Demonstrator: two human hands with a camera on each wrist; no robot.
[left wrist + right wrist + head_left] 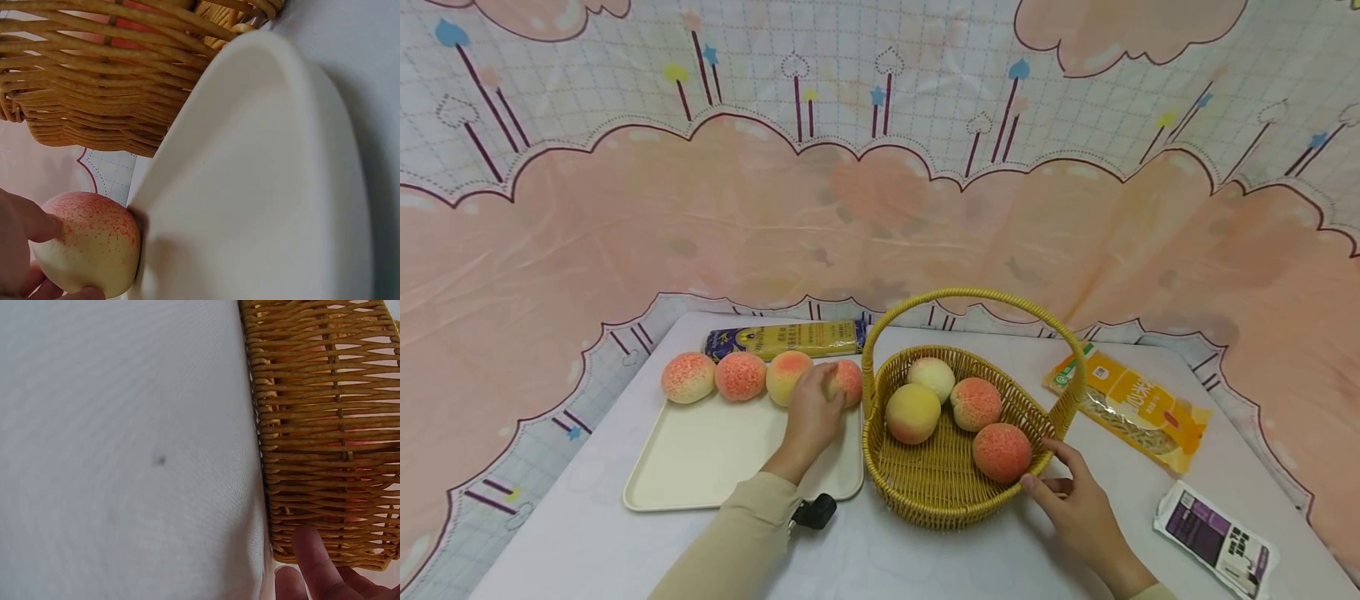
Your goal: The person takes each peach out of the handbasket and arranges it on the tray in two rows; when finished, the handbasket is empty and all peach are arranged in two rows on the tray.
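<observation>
My left hand point(814, 414) grips a red and cream peach point(847, 382) at the tray's back right corner. In the left wrist view, thumb and fingers are around that peach point(94, 244), which sits right at the edge of the cream tray point(262, 144). Three more peaches line the tray's back edge, the nearest a yellow and red peach point(781, 379). My right hand point(1078, 504) holds the right side of the wicker basket point(925, 515). In the right wrist view its fingers point(312, 553) lie against the weave. Several peaches rest inside the basket, including a red peach point(1002, 452).
Behind the tray lies a yellow and blue pasta packet point(805, 339). Right of the basket are an orange food bag point(1138, 408) and a purple and white packet point(1213, 537). The basket's tall handle point(970, 293) arches over it. A patterned cloth hangs behind the table.
</observation>
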